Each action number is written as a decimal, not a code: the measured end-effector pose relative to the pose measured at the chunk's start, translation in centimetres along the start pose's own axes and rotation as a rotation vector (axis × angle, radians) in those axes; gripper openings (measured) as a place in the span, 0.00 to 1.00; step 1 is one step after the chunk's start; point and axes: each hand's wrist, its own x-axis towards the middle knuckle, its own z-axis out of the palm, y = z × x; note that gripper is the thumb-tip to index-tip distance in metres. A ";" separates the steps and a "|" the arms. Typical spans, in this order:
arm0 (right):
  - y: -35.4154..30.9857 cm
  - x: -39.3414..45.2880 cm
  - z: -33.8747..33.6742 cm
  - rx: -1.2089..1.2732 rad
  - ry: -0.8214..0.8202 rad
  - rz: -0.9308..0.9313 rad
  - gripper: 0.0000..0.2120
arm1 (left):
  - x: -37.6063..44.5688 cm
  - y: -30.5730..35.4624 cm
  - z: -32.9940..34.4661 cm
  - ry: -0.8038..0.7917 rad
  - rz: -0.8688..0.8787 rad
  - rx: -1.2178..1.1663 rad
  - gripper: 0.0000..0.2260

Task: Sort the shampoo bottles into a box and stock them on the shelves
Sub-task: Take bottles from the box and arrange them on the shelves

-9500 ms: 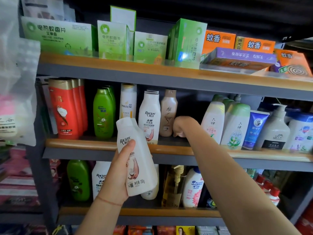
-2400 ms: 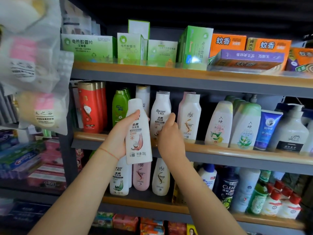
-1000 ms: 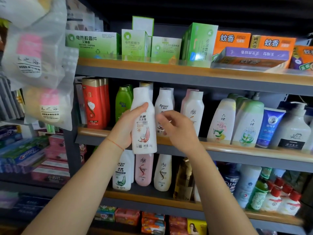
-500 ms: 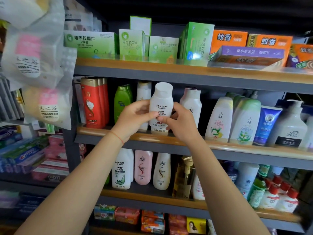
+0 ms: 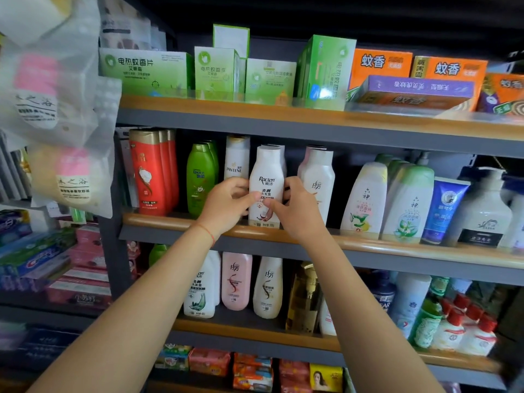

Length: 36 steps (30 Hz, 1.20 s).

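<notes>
Fingers (image 5: 249, 198) of both hands pinch the white Raclen bottle (image 5: 266, 177) from either side at mid-label: left hand (image 5: 226, 207) on its left edge, right hand (image 5: 297, 211) on its right, thumbs meeting over the front. Both are closed on it, neither looks nearer than the other.

Bottle sits directly between the fingertips, long axis upright, cap up, label facing out. Base looks down on the middle shelf (image 5: 368, 245) just behind the front lip, though the hands hide part of it, so can't confirm full contact.

Judgement: placement nearly done. Remaining move is a small push back or square-up, then let go.

Neighbours relative to the fingers:
- Just left of the left fingers: Pantene bottle (image 5: 236, 157), then green bottle (image 5: 200, 177), red bottles (image 5: 147, 171) further left.
- Just right of the right fingers: pale bottle (image 5: 319, 177), close to the knuckles.
- Behind: more white caps, so depth is limited.

Risk: gaps on both sides are tight. Spreading the fingers wide on release could knock the Pantene or the pale bottle. Withdraw straight back toward the body.
</notes>
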 end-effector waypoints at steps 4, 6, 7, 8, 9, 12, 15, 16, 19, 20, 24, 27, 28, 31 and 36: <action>0.3 0.1 0.7 -0.080 0.056 -0.004 0.15 | 0.3 -0.2 0.1 0.001 0.002 0.054 0.09; 0.5 0.2 1.1 -0.130 0.077 -0.010 0.14 | 0.4 -0.4 0.0 -0.001 0.005 0.087 0.11; 0.6 0.2 1.2 -0.148 0.080 -0.013 0.14 | 0.4 -0.4 0.1 0.000 0.006 0.097 0.11; 0.7 0.1 1.3 -0.158 0.084 -0.021 0.14 | 0.5 -0.5 0.1 0.000 0.007 0.103 0.11; 0.7 0.0 1.3 -0.166 0.088 -0.026 0.13 | 0.5 -0.6 0.1 -0.002 0.006 0.111 0.11; 1.0 -0.1 1.2 -0.165 0.110 -0.024 0.11 | 0.7 -1.2 0.2 -0.021 -0.003 0.120 0.11; 1.0 -0.6 1.3 -0.173 0.160 -0.038 0.11 | 0.8 -2.0 0.1 0.001 -0.014 0.112 0.11; 0.8 -1.0 1.4 -0.179 0.179 -0.049 0.13 | 0.7 -2.1 -0.1 0.025 -0.009 0.118 0.12; -0.5 -2.4 1.8 -0.164 0.312 -0.115 0.18 | -0.4 -1.1 -0.9 0.134 0.090 0.145 0.10; -1.2 -2.9 2.0 -0.133 0.362 -0.165 0.16 | -1.2 -0.8 -1.4 0.170 0.130 0.134 0.09; -3.4 -5.3 6.7 0.190 0.118 -0.231 0.02 | -6.3 -3.1 -5.5 0.242 0.059 0.039 0.06; -3.1 -8.1 14.6 0.370 -0.306 -0.076 0.07 | -11.7 -10.1 -10.2 0.327 -0.153 0.054 0.06; -2.4 -9.5 18.0 0.390 -0.422 0.004 0.07 | -14.2 -13.2 -11.9 0.369 -0.260 0.066 0.07; 0.8 -15.3 28.3 0.369 -0.736 0.262 0.09 | -24.2 -21.9 -16.9 0.529 -0.611 0.084 0.09; 5.0 -29.0 42.2 0.269 -1.186 0.608 0.05 | -42.2 -30.3 -22.5 0.684 -1.105 0.283 0.08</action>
